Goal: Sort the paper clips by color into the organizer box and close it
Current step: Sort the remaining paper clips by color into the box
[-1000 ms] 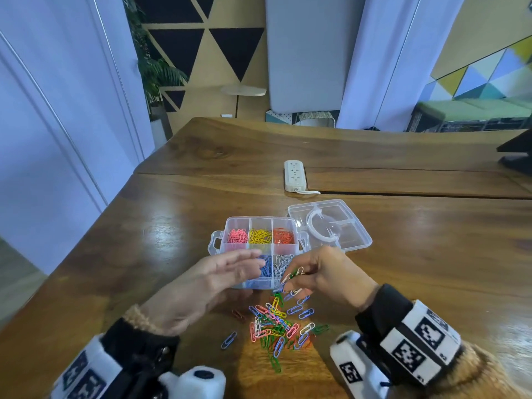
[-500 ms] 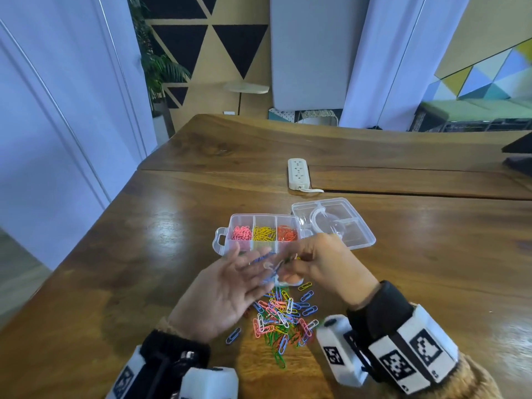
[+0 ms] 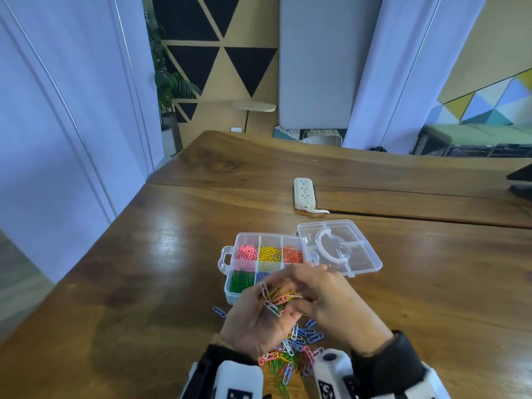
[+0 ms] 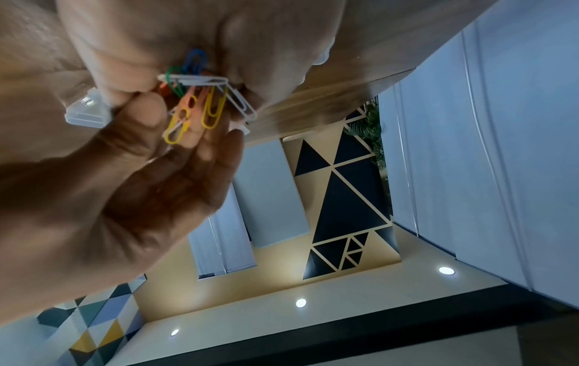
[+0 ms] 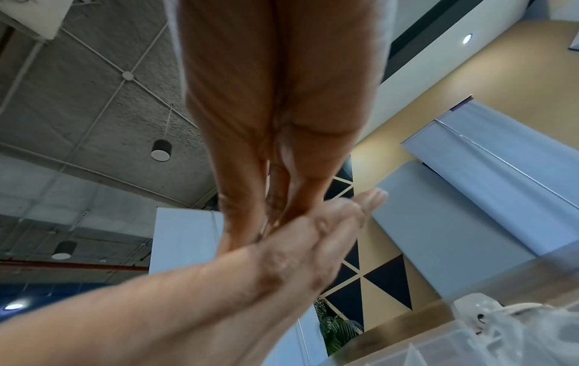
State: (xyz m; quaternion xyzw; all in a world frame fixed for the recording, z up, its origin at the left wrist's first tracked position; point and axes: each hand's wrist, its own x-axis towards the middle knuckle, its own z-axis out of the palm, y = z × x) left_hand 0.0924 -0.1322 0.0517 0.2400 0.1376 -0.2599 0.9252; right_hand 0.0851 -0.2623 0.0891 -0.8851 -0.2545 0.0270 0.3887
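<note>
The clear organizer box [image 3: 230,295] stands open on the table, its lid [image 3: 359,263] lying to the right. Its cells hold pink [image 3: 247,251], yellow [image 3: 269,253], orange [image 3: 292,254], green [image 3: 241,280] and blue clips; the near right cell is hidden by my hands. My left hand [image 3: 256,321] is palm up in front of the box, thumb and fingers holding a mixed bunch of paper clips [image 3: 277,298] [image 4: 200,99]. My right hand [image 3: 325,298] [image 4: 188,37] reaches over it and pinches into the bunch. Loose clips [image 3: 293,352] lie under my hands.
One blue clip [image 3: 219,311] lies apart, left of the pile. A white power strip [image 3: 304,194] sits beyond the box by a slot in the wooden table [image 3: 158,283]. The table's left edge is near. The box corner [image 5: 517,341] shows in the right wrist view.
My left hand has turned from palm down beside the box to palm up with a bunch of clips in it. Both hands came together and drew back from the box, over the pile.
</note>
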